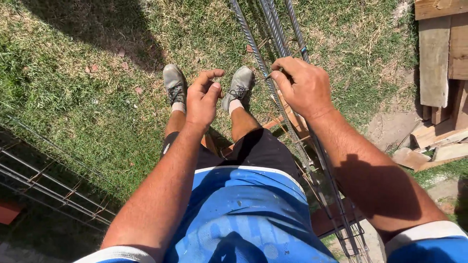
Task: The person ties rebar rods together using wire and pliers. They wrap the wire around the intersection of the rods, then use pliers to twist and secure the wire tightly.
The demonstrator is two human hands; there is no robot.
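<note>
Pinching thin wire, right hand [303, 85] covers the rebar cage [273, 73]; left hand [202, 100] grip empty, half-curled

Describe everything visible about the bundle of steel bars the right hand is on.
The rebar cage is made of long ribbed grey steel bars running side by side, tied by thinner cross pieces, rusty in places. It slants from the top of the frame down past the person's right leg, over grass. The right hand grips its upper part, pinching a thin wire.
</note>
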